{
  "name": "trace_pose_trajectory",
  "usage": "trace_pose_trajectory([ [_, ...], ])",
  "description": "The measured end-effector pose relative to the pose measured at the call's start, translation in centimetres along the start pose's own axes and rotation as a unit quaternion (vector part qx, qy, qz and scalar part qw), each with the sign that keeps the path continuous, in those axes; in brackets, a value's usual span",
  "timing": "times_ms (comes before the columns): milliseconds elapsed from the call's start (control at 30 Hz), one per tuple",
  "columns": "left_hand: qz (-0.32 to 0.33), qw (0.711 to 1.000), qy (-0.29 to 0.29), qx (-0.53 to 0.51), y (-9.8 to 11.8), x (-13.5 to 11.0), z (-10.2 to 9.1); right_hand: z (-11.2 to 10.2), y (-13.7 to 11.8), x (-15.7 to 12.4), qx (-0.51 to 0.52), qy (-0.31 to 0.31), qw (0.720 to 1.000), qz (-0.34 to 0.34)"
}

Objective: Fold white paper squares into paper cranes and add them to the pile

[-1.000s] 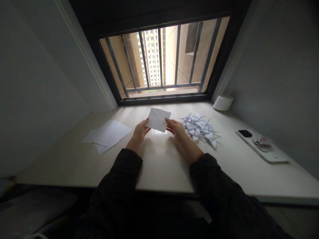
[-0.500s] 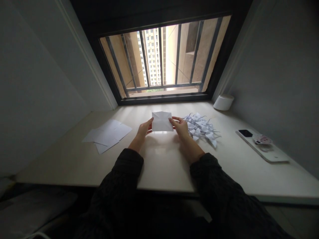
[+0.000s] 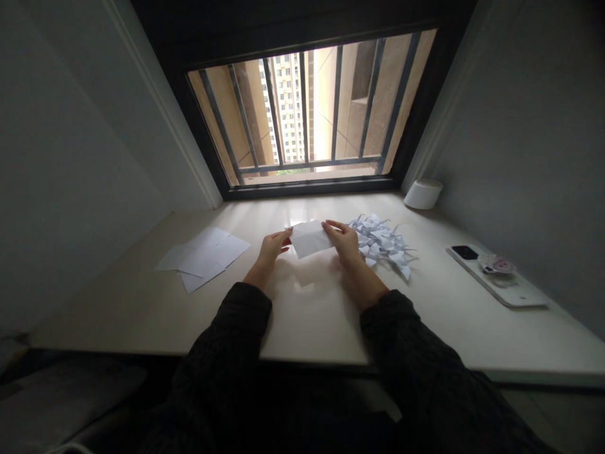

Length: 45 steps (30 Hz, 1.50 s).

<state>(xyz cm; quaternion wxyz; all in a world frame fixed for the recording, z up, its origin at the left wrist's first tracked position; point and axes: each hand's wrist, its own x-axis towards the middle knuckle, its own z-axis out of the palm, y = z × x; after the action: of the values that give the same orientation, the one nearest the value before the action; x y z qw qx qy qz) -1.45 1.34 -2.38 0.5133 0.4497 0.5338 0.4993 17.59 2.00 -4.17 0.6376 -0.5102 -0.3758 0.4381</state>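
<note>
I can read no text, label, brand or number anywhere in this view. The folded white paper (image 3: 309, 238) is blank, the loose sheets (image 3: 203, 257) show no print, and the round sticker (image 3: 495, 264) on the phone (image 3: 498, 277) is too small to make out.

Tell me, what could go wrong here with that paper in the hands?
The right hand is close to the pile of folded cranes; its sleeve might brush them and crush or scatter some. Both hands, the left hand too, hold the paper only at its edges above the desk, so it could slip or crease crooked. The room is dim, so lining up edges may be hard.
</note>
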Motion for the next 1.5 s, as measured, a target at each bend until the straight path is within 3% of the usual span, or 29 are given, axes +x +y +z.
trace_pose_trajectory([
  [167,0.026,0.998,0.053,-0.026,0.1,0.0,0.0,0.4,-0.6,-0.4,0.063,-0.065,0.992,0.089],
  [267,0.027,0.997,0.064,-0.039,0.3,-0.2,0.0,0.7,-0.4,-0.6,0.103,-0.089,0.987,0.09],
  [533,-0.054,0.996,-0.069,-0.029,0.6,-0.3,0.0,0.8,0.4,0.3,0.192,-0.001,0.977,0.098],
  [767,-0.096,0.985,-0.143,-0.015,0.7,-0.4,0.0,0.8,0.6,0.3,0.205,-0.02,0.975,0.088],
  [1067,-0.04,0.997,-0.063,-0.035,0.6,-0.3,-0.2,1.0,-0.2,-0.1,0.167,-0.068,0.979,0.093],
  [1267,-0.023,0.997,-0.01,-0.069,0.7,-0.9,0.4,1.5,-0.6,-1.2,0.134,-0.172,0.97,0.105],
  [1400,-0.042,0.996,-0.028,-0.072,0.6,-0.7,0.4,1.5,-0.1,-1.3,0.099,-0.156,0.981,0.066],
  [1500,-0.039,0.997,-0.005,-0.069,0.7,-0.4,0.0,1.3,0.1,-1.1,0.08,-0.152,0.984,0.056],
])
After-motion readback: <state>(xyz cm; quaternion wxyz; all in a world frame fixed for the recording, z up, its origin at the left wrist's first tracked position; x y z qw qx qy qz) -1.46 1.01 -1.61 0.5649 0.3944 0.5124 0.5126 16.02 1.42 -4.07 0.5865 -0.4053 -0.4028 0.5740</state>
